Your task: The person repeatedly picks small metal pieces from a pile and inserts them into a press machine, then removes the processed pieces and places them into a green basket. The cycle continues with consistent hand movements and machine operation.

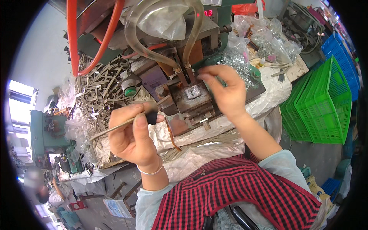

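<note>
My left hand (132, 134) pinches a thin metal strip (111, 130), which slants up towards the machine's work block. A black cover (151, 116) sits at its fingertips. Over the right side of the block is my right hand (229, 90), thumb and forefinger drawn together and blurred at the tips; whatever they hold is too small to make out. Between the hands lies the dark metal work block (196, 103) with a shiny square insert (193, 92) on top. Two upright metal holders (186, 76) rise behind the insert, joined to clear hoses (132, 32).
Loose metal strips (101, 86) are heaped left of the machine. Small shiny parts in plastic bags (235, 57) lie at the right. Green crates (318, 103) stand on the floor at the right. An orange hose (71, 38) hangs at upper left. Another person (59, 193) is far left.
</note>
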`<action>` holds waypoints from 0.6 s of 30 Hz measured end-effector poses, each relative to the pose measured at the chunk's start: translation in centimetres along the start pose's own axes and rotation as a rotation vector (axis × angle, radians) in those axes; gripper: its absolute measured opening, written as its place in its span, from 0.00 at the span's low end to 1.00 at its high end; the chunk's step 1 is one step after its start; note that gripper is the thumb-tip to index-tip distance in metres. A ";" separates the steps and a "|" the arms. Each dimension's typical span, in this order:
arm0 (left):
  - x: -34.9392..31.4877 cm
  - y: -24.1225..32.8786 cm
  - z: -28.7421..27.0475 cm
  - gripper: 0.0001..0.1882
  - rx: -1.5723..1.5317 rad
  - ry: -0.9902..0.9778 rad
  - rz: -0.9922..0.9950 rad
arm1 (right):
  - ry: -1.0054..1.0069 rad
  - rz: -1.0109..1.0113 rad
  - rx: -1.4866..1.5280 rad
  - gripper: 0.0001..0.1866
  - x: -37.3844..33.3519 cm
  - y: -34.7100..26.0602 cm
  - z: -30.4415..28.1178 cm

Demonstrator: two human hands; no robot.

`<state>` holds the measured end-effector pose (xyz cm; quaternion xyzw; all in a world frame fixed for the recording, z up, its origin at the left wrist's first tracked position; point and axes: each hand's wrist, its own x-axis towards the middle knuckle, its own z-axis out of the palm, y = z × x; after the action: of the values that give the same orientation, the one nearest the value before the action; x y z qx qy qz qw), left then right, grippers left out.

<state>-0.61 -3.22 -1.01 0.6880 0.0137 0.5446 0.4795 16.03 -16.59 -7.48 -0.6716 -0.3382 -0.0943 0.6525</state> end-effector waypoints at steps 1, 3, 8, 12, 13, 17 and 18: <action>-0.6 -0.5 -0.2 0.09 0.077 0.025 -0.014 | 0.026 0.011 -0.036 0.06 0.5 -0.1 -0.7; -0.5 -0.5 -0.4 0.09 0.032 0.069 -0.097 | -0.031 0.219 0.081 0.07 0.9 -0.1 -1.5; 1.0 1.5 -0.3 0.09 -0.122 -0.008 0.008 | -0.078 0.197 0.110 0.09 0.0 -1.2 -0.8; 2.4 -1.3 0.1 0.09 0.032 0.092 -0.018 | -0.074 0.199 0.248 0.16 -1.3 -2.3 1.5; 2.5 -1.3 0.1 0.09 -0.096 0.098 -0.039 | -0.055 0.271 0.390 0.19 -1.7 -1.9 2.1; 2.6 -1.6 0.3 0.10 -0.066 0.122 -0.020 | -0.073 0.364 0.577 0.26 -1.4 -2.1 2.1; 2.6 -1.5 0.3 0.10 -0.069 0.135 -0.031 | -0.083 0.386 0.598 0.26 -1.2 -2.2 2.2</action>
<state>1.45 -1.23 -0.13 0.6325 0.0379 0.5826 0.5090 13.18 -15.12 -6.70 -0.5056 -0.2442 0.1612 0.8116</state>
